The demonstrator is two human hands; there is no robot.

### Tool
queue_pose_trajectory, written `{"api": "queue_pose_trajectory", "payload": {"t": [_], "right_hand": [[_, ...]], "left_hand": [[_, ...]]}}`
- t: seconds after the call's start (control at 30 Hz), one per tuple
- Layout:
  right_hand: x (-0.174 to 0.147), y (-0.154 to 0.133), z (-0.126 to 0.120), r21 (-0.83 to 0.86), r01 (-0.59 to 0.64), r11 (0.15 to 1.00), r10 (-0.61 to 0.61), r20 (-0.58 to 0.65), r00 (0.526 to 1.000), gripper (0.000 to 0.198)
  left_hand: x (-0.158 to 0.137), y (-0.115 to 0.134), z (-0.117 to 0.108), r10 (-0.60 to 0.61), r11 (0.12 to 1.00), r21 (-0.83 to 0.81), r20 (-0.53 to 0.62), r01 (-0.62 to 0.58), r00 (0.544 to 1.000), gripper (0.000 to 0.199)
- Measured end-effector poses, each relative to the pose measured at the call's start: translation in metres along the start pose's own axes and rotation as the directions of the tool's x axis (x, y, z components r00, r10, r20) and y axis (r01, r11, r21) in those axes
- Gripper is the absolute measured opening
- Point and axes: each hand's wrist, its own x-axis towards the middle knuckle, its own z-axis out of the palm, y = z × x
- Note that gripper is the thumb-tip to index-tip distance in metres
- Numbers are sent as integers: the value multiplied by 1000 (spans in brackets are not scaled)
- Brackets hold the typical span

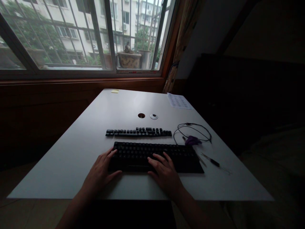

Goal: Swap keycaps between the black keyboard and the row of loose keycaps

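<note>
A black keyboard (143,149) lies near the front of the white table, its upper rows fitted with keycaps and its lower front strip dark and bare-looking. My left hand (102,168) rests at the keyboard's left end, fingers on the keys and thumb spread along the front edge. Over the middle right, my right hand (164,171) lies with fingers spread on the keys, its thumb by the front edge. Neither hand is closed around anything. Just behind the keyboard, several loose black keycaps (128,131) are set out in rows.
Right of the keyboard are a purple cloth (192,141), a coiled black cable (194,124), a thin tool with a black handle and wire end (213,162) and a slim metal tool (202,160). Further back are a cable hole (141,115), its white cover (153,116) and printed paper (179,101).
</note>
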Motion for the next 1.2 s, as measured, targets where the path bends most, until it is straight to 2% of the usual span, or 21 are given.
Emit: {"api": "queue_pose_trajectory", "payload": {"t": [0.2,0.33,0.5,0.67,0.77,0.9,1.07,1.2], "right_hand": [[1,-4,-3,2,41,999,-41,-99,994,47],[1,-4,-5,-8,5,1000,-6,-63,998,56],[-1,-4,-7,23,16,1000,-13,-113,994,51],[0,-5,-8,-9,-32,999,31,-98,995,51],[1,-6,-10,7,2,1000,-1,-123,992,48],[1,-6,-11,10,-3,1000,3,-80,997,54],[-1,-4,-9,31,19,999,-15,-100,995,48],[-2,-2,-8,19,-18,1000,19,-60,998,51]], "left_hand": [[1,2,-2,1,1000,-10,-13,-1,1000,77],[1,2,-1,3,1000,-11,-27,-3,1000,79],[0,1,-1,3,1000,-10,-24,-4,1000,78],[0,1,-1,-5,1000,-7,-14,5,1000,79],[1,1,-1,5,1000,-15,-21,-5,1000,77],[1,1,-1,-10,1000,-9,-9,10,1000,77],[1,0,0,-14,1000,-1,-5,14,1000,76],[0,-1,1,-10,1000,8,-1,10,1000,78]]}}
